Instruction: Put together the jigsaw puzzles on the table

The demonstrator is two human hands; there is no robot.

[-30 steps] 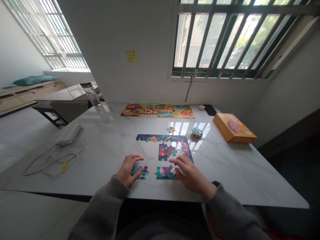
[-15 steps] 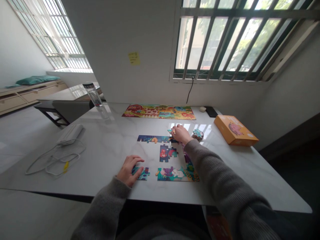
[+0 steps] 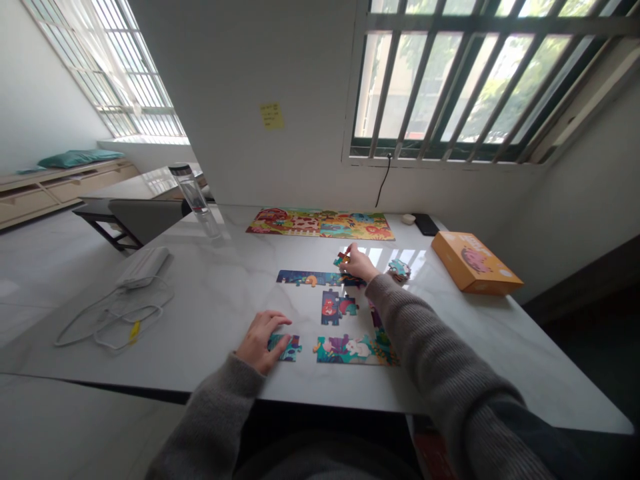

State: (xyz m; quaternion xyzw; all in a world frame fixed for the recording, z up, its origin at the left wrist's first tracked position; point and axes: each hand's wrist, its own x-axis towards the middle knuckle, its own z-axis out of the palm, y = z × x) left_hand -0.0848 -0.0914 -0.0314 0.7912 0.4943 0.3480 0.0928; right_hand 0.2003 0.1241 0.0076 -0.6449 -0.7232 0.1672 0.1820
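Right hand point(image 3: 358, 263): thumb and fingers pinched together on small jigsaw piece point(image 3: 343, 257), just above top strip of partly built puzzle point(image 3: 310, 278). Left hand point(image 3: 260, 342): fingers spread, resting on small joined pieces point(image 3: 293, 348), no clamp. Puzzle sections lying apart on white marble table point(image 3: 215, 280). Loose-piece pile point(image 3: 399, 270) just right of right hand. Assembled jigsaw point(image 3: 320, 224) further toward wall; orange box point(image 3: 475, 263) at far right.

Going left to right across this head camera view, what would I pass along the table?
White plastic block → glass bottle → left hand → right hand holding a puzzle piece → small pile of puzzle pieces → orange box
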